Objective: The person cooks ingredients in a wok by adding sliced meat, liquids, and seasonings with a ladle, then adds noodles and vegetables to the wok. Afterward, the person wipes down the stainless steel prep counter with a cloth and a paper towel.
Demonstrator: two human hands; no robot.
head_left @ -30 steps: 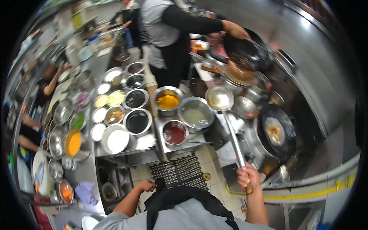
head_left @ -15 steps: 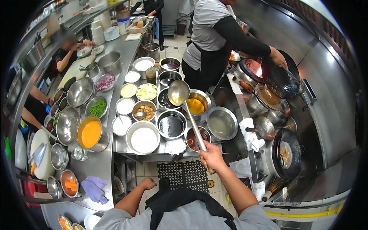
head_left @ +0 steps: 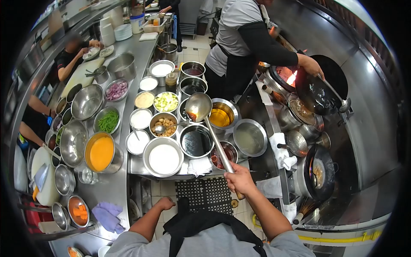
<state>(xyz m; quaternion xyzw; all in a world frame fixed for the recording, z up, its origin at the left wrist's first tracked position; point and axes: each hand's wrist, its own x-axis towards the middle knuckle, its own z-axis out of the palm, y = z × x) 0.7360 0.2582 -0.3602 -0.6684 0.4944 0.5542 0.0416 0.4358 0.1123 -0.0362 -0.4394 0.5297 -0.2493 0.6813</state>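
My right hand (head_left: 240, 180) is wrapped round the handle of a long metal ladle (head_left: 198, 107). The ladle's bowl hangs over the pots, beside the pot of yellow oil (head_left: 221, 115) and above a pot of dark liquid, with a little dark sauce seen in it. Under the handle is a pot of red sauce (head_left: 218, 157); left of it stands a pot of black liquid (head_left: 196, 140). My left hand (head_left: 165, 203) is low near my body, fingers curled in, touching nothing I can see; its palm side is hidden.
At the right a wok (head_left: 319, 171) with food sits on the stove. A co-worker (head_left: 239, 38) tilts a black wok (head_left: 321, 85) near a flame (head_left: 292, 79). Left is a steel counter with bowls and an orange sauce pot (head_left: 100, 154). Another person (head_left: 68, 60) handles plates there.
My right hand and the ladle swung left from the stove side to over the sauce pots, then moved slightly. The view turned right. The co-worker's wok has shifted.
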